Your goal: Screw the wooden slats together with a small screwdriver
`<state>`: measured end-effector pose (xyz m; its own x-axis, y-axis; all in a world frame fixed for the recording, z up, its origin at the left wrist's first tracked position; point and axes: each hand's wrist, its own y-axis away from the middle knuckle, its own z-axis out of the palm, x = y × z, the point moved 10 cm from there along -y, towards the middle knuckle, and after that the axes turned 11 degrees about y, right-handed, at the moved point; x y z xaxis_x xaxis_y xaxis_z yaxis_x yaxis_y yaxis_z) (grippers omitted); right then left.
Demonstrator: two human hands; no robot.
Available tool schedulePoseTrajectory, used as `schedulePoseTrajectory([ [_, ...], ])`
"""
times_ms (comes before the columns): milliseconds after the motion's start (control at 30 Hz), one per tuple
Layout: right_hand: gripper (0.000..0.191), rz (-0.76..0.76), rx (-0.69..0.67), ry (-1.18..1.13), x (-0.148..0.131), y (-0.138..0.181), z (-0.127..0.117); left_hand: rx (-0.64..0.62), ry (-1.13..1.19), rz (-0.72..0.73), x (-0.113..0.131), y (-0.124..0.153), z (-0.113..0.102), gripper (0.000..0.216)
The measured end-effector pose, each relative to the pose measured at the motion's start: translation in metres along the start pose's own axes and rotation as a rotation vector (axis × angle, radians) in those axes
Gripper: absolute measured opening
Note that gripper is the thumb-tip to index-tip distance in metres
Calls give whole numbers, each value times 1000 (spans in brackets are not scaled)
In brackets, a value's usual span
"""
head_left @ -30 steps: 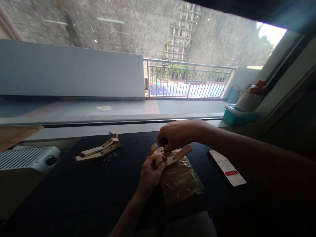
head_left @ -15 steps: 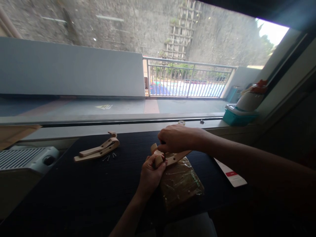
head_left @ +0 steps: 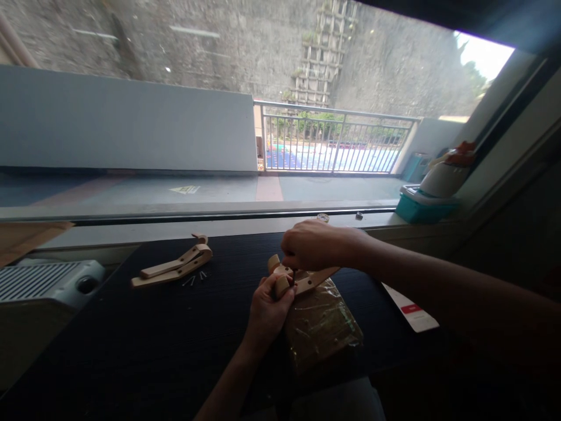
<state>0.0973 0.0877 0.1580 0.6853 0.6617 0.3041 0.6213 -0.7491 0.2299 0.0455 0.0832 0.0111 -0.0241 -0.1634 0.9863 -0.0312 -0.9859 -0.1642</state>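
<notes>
My left hand (head_left: 266,310) is closed around the near end of a light wooden piece (head_left: 307,280) held just above a dark table (head_left: 131,339). My right hand (head_left: 313,245) is closed over a small dark tool whose thin tip (head_left: 293,275) points down onto the wood. Under the wooden piece lies a clear plastic bag of brown parts (head_left: 324,324). A second, assembled wooden piece (head_left: 175,266) lies at the left, with a few small screws (head_left: 195,279) beside it.
A phone with a lit white screen (head_left: 409,308) lies on the table at the right, partly behind my right forearm. A teal box with a white object on top (head_left: 432,196) stands on the window sill. A ribbed grey appliance (head_left: 48,280) is at the far left.
My right hand has dropped a little lower over the wooden piece and its forearm now covers more of the phone. My left hand and the wood have barely moved.
</notes>
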Motion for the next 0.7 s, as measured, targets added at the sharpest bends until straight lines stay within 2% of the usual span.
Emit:
schedulePoseTrajectory([
  [100, 24, 34, -37, -21, 6, 3, 0, -16, 0, -5, 1, 0, 1, 17],
  [200, 24, -8, -102, -43, 2, 5, -3, -18, 15, -12, 2, 0, 1, 17],
  [400, 15, -136, -17, -15, -12, 8, -14, 4, 23, -29, 2, 0, 0, 16],
  [567, 23, -38, -14, -78, -3, 6, -3, -1, 25, -8, 2, 0, 1, 15],
  [700, 30, 23, -17, -73, 2, 4, -4, -33, 28, 14, 2, 0, 2, 16],
])
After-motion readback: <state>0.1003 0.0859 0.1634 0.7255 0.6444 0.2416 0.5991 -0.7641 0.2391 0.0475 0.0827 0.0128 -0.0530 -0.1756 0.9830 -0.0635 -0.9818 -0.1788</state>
